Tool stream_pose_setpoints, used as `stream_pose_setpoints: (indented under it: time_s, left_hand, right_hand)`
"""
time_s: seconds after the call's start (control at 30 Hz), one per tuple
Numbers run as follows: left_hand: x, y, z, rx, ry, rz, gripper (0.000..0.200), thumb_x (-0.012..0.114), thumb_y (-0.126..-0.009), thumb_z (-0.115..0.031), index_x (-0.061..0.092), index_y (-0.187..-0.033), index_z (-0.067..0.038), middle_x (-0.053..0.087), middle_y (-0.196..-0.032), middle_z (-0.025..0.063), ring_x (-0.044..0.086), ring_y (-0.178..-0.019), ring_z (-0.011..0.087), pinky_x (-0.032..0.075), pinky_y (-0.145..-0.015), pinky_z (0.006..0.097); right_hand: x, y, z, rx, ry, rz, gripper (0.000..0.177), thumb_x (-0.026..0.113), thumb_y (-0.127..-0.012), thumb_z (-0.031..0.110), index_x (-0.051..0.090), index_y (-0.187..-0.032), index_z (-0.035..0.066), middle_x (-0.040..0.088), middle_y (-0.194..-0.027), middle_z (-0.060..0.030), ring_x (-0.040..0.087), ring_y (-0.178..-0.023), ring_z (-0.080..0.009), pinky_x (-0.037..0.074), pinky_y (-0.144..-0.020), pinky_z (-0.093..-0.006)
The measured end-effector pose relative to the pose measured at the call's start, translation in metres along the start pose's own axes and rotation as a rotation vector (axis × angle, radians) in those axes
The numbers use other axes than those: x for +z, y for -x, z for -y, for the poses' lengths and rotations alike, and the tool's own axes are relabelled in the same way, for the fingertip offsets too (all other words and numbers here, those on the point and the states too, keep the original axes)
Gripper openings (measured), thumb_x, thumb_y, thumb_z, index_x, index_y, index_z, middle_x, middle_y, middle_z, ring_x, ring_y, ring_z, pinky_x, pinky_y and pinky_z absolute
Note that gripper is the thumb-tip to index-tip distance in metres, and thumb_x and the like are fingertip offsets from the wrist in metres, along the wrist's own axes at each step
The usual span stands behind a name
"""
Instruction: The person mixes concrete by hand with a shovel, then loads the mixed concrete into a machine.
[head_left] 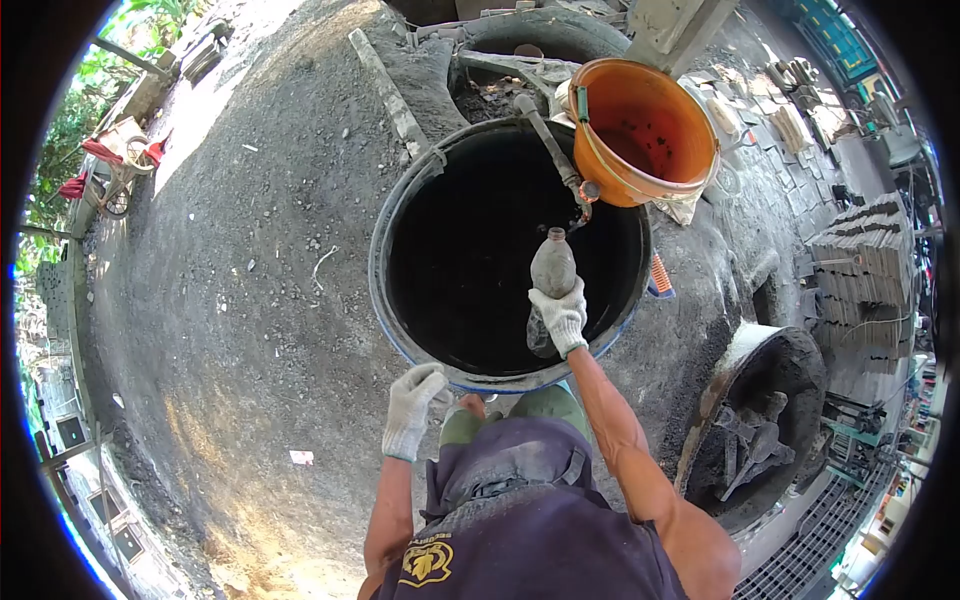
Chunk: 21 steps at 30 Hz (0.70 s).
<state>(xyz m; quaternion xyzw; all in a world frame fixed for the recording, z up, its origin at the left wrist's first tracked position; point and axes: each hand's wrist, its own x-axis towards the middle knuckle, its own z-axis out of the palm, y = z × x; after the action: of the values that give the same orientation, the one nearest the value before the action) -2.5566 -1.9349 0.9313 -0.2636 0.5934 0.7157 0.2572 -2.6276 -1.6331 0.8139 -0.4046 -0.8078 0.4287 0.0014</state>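
My right hand (562, 315), in a white knit glove, is wrapped round the middle of a cloudy plastic bottle (553, 265). The bottle's uncapped neck points away from me, and it is over a large round drum (381, 290) with a dark inside. A tap (585, 192) on a pipe reaches over the drum, just beyond the bottle's mouth. My left hand (417, 408), gloved too, is just outside the drum's near rim with its fingers curled closed. Whatever those fingers may hold is hidden.
An orange bucket (640, 185) stands tilted at the drum's far right. Right of the drum lies an orange brush-like thing (661, 276). A round basin (770, 400) with dark tools is at lower right, below stacked flat tiles (860, 280). A long beam (388, 95) lies on the ground beyond the drum.
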Motion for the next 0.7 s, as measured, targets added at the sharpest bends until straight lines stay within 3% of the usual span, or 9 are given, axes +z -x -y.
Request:
stream_pose_setpoints:
  time_s: [0.23,0.3,0.37,0.4,0.5,0.6,0.7]
  left_hand:
    - [0.063,-0.036,-0.099,0.298,-0.109,0.163,0.021,0.066,-0.092,0.0,0.067,-0.113,0.006,0.065,-0.088,0.0047,0.063,-0.069,0.0125,0.054,-0.066,0.0266]
    - [0.08,-0.056,-0.122,0.375,-0.316,0.281,0.019,0.068,-0.09,-0.002,0.068,-0.109,0.003,0.065,-0.091,0.0029,0.062,-0.078,0.0109,0.053,-0.071,0.0295]
    - [0.116,-0.056,-0.149,0.576,-0.643,0.263,0.018,0.071,-0.088,-0.004,0.069,-0.105,0.001,0.065,-0.092,0.0035,0.061,-0.084,0.0121,0.052,-0.077,0.0317]
    - [0.137,-0.058,-0.158,0.677,-0.805,0.251,0.017,0.072,-0.086,-0.005,0.069,-0.103,0.0,0.065,-0.092,0.0038,0.061,-0.087,0.0128,0.052,-0.079,0.0328]
    - [0.187,-0.097,-0.155,0.923,-0.905,0.403,0.023,0.076,-0.082,-0.014,0.072,-0.101,-0.003,0.068,-0.102,0.0091,0.064,-0.101,0.0196,0.053,-0.089,0.0361]
    - [0.238,-0.131,-0.138,1.167,-1.081,0.235,0.024,0.075,-0.08,-0.022,0.075,-0.1,-0.007,0.066,-0.108,0.0111,0.067,-0.104,0.0305,0.055,-0.088,0.042]
    - [0.279,-0.151,-0.138,1.081,-1.231,0.268,0.031,0.075,-0.078,-0.026,0.076,-0.104,-0.009,0.064,-0.128,0.0115,0.064,-0.117,0.0321,0.053,-0.098,0.0439]
  right_hand:
    - [-0.061,0.032,0.043,-0.086,-0.112,-0.032,0.093,0.095,-0.063,0.04,0.051,-0.137,0.007,0.067,-0.127,-0.0182,0.067,-0.117,-0.0363,0.055,-0.099,-0.0479]
    - [-0.086,0.041,0.054,-0.139,-0.198,-0.067,0.086,0.096,-0.064,0.033,0.054,-0.133,0.006,0.069,-0.122,-0.0158,0.069,-0.112,-0.0311,0.057,-0.096,-0.0434]
    - [-0.111,0.047,0.06,-0.188,-0.321,-0.071,0.082,0.096,-0.064,0.03,0.055,-0.131,0.005,0.07,-0.119,-0.0148,0.07,-0.11,-0.0287,0.057,-0.095,-0.0414]
    - [-0.121,0.046,0.056,-0.218,-0.315,-0.1,0.081,0.097,-0.064,0.022,0.056,-0.132,0.004,0.07,-0.12,-0.0121,0.07,-0.108,-0.0246,0.057,-0.096,-0.0387]
    - [-0.152,0.045,0.044,-0.28,-0.381,-0.179,0.081,0.097,-0.064,0.02,0.056,-0.132,0.003,0.07,-0.121,-0.0115,0.07,-0.109,-0.0238,0.057,-0.097,-0.0385]
    - [-0.182,0.048,0.035,-0.319,-0.456,-0.243,0.082,0.097,-0.064,0.018,0.056,-0.133,0.003,0.07,-0.121,-0.011,0.07,-0.109,-0.0231,0.057,-0.097,-0.0382]
    - [-0.207,0.051,0.021,-0.328,-0.492,-0.289,0.082,0.097,-0.064,0.016,0.056,-0.134,0.002,0.07,-0.122,-0.0105,0.07,-0.109,-0.0223,0.057,-0.098,-0.0379]
